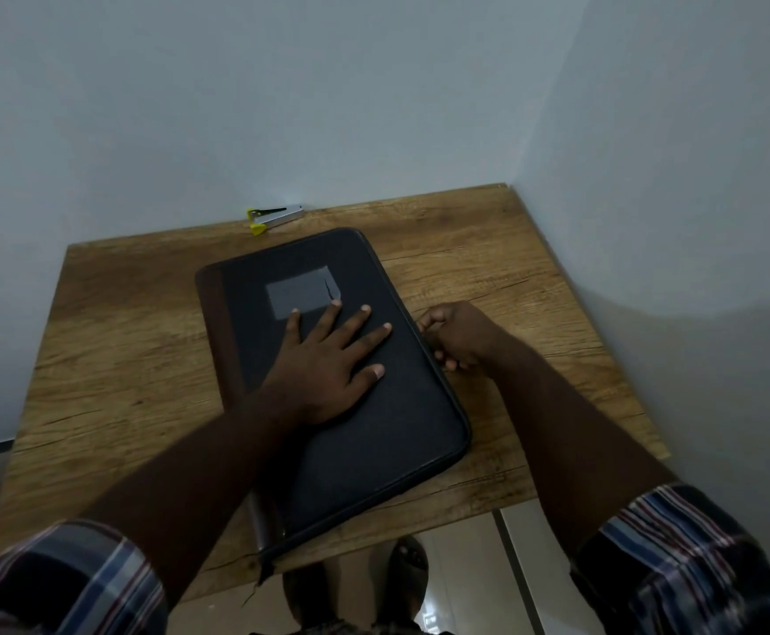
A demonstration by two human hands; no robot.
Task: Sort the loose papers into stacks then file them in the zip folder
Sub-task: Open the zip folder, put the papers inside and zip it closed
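Note:
A black zip folder (374, 428) with a brown spine and a grey label patch lies closed on the wooden table (112, 359). My left hand (328, 359) lies flat on its cover, fingers spread and straight. My right hand (454, 334) is at the folder's right edge, about halfway along, with fingers curled and pinching at the zip line there. The zip puller itself is hidden by the fingers. No loose papers are visible.
A yellow and silver stapler (273, 216) sits at the table's back edge against the wall. Walls close in the table at the back and right. Below the front edge I see tiled floor and my feet (406, 566).

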